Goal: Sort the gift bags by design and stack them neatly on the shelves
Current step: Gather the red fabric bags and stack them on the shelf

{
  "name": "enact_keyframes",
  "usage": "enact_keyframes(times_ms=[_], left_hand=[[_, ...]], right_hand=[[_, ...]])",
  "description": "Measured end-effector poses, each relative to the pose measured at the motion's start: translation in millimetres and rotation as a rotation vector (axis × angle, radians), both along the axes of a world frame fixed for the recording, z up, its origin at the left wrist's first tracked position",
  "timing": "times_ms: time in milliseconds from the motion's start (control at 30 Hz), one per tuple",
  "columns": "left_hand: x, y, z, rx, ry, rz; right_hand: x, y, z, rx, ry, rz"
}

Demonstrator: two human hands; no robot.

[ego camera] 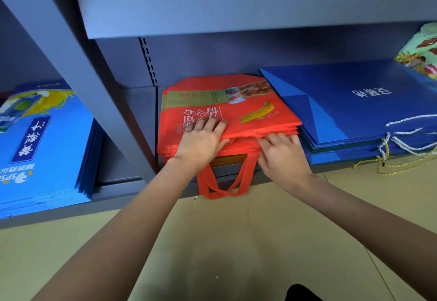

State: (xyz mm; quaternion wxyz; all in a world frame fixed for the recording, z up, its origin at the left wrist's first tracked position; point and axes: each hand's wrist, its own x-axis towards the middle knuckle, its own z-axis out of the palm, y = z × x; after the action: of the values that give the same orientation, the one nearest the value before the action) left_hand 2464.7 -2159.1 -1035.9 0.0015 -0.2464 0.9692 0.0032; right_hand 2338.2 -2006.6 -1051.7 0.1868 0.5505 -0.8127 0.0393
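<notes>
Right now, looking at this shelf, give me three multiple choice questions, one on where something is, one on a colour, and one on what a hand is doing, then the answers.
1. Where does the red bag stack lie?
A. Between the light blue bag stack and the dark blue bag stack
B. On the floor
C. On the top shelf

2. What colour are the handles hanging off the shelf edge below the hands?
A. White
B. Red
C. Green

3. What is the left hand doing?
A. Hanging idle
B. Lifting a blue bag
C. Resting flat on the red stack

Answers: 1 A, blue stacks flank it; 2 B, they match the red bags; 3 C, its fingers lie spread on top, while the right hand is at the stack's front edge.
</notes>
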Motion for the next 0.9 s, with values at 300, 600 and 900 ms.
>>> enact_keyframes(times_ms=[300, 600, 900], left_hand=[[0.4, -1.3, 3.8, -0.011, -0.078, -0.005], [2.6, -9.1, 11.4, -0.017, -0.076, -0.035], [14.9, -15.0, 5.1, 0.111, -0.150, -0.093]], right_hand=[[-36.8, -8.3, 30.8, -0.132, -0.131, 0.092], [-47.2, -34.2, 55.7, 0.339, -0.313, 0.209], [-37.2, -28.3, 29.1, 0.229, -0.001, 0.350]])
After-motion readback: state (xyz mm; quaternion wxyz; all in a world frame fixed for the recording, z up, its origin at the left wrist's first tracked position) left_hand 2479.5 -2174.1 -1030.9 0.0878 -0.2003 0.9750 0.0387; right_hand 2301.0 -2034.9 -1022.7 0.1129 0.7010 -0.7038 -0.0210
